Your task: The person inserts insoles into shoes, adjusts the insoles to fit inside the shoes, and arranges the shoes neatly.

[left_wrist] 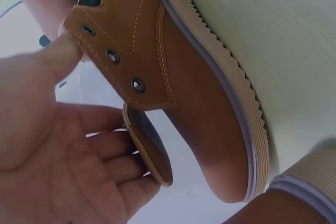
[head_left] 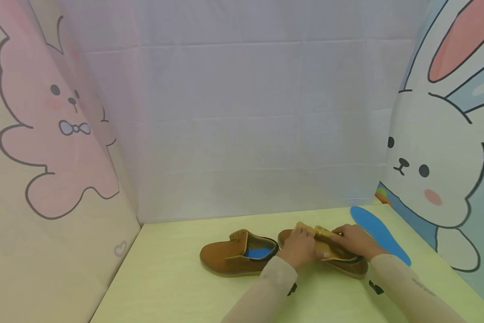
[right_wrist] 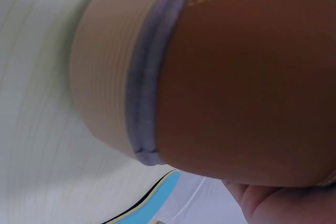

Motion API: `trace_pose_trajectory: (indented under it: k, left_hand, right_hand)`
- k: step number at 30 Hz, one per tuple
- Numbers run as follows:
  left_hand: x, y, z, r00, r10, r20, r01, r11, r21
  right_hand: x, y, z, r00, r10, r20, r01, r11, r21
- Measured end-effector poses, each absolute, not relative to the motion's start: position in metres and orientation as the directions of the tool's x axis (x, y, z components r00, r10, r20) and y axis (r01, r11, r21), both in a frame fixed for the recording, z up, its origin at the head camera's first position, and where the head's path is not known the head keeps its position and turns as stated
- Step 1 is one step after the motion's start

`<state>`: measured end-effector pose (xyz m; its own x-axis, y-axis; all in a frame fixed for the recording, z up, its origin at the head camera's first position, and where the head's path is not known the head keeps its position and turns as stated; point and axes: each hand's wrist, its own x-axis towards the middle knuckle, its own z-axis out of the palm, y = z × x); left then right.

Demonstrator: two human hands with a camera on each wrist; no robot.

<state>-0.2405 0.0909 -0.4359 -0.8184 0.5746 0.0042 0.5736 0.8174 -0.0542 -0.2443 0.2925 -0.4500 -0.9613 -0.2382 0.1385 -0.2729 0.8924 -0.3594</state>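
Note:
A brown leather shoe [head_left: 356, 269] with a pale sole lies between both hands in the head view, toe away to the left. My left hand [head_left: 300, 249] holds it at the lacing; in the left wrist view the thumb touches the eyelet flap [left_wrist: 113, 59] and the fingers curl at the tongue [left_wrist: 155, 156]. The right hand [head_left: 356, 242] pinches the far side of the opening. In the right wrist view the shoe's heel [right_wrist: 236, 93] fills much of the frame, hiding most of the right hand [right_wrist: 294, 205].
The matching brown shoe [head_left: 219, 258] stands to the left, a blue insole [head_left: 262, 252] inside it. Another blue insole [head_left: 381, 233] lies on the pale table [head_left: 165, 278] at right, beyond the right hand. Fabric panels with cartoon rabbits [head_left: 439, 179] enclose the sides, and a white curtain [head_left: 246, 134] the back.

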Motion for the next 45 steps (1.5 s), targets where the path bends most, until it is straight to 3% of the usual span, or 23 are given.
trace_pose_trajectory:
  k: [10,27,45]
  left_hand:
    - [-0.236,0.085,-0.436,-0.826,0.561,-0.056,0.562,0.827,-0.004]
    - [-0.235,0.099,-0.455,-0.881,0.473,-0.023,0.473,0.881,-0.003]
    - [-0.234,0.099,-0.452,-0.879,0.476,-0.020,0.477,0.878,-0.035]
  right_hand:
    - [-0.244,0.289,-0.448,-0.970,-0.218,0.108,-0.243,0.899,-0.365]
    - [-0.246,0.294,-0.453,-0.965,-0.235,0.115,-0.261,0.893,-0.366]
    - [-0.246,0.301,-0.451,-0.964,-0.215,0.159,-0.261,0.883,-0.389]
